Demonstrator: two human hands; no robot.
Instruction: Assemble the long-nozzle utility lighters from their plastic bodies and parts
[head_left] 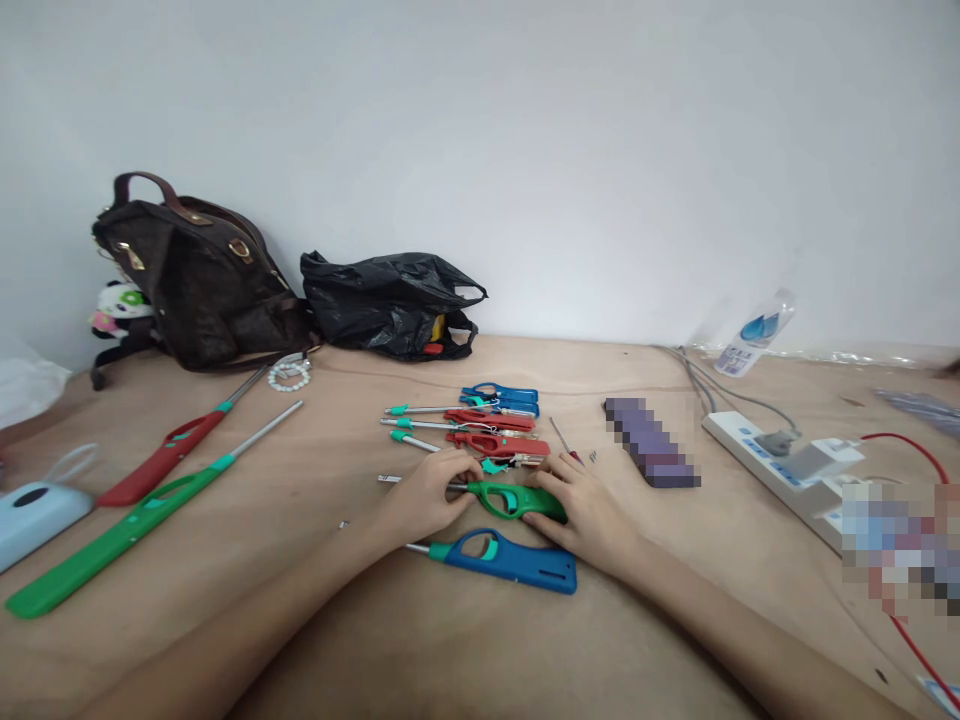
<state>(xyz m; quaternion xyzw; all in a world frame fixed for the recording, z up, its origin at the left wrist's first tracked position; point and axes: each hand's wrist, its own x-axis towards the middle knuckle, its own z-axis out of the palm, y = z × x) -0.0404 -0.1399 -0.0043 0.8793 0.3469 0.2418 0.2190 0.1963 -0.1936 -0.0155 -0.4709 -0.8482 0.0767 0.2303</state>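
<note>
Brown-covered counter (315,460) against pale wall (570,170). Nearest: blue lighter (517,562), just on near side of green lighter (499,498). Left hand (433,490) has fingers pinching green lighter's metal stem (456,488); right hand (585,500) has fingers curled around its handle (541,502). Beyond green lighter: red lighters (499,443), then black bag (382,305). Step in hand looks like working stem end; next move likely calls for steady handle grip.
</note>
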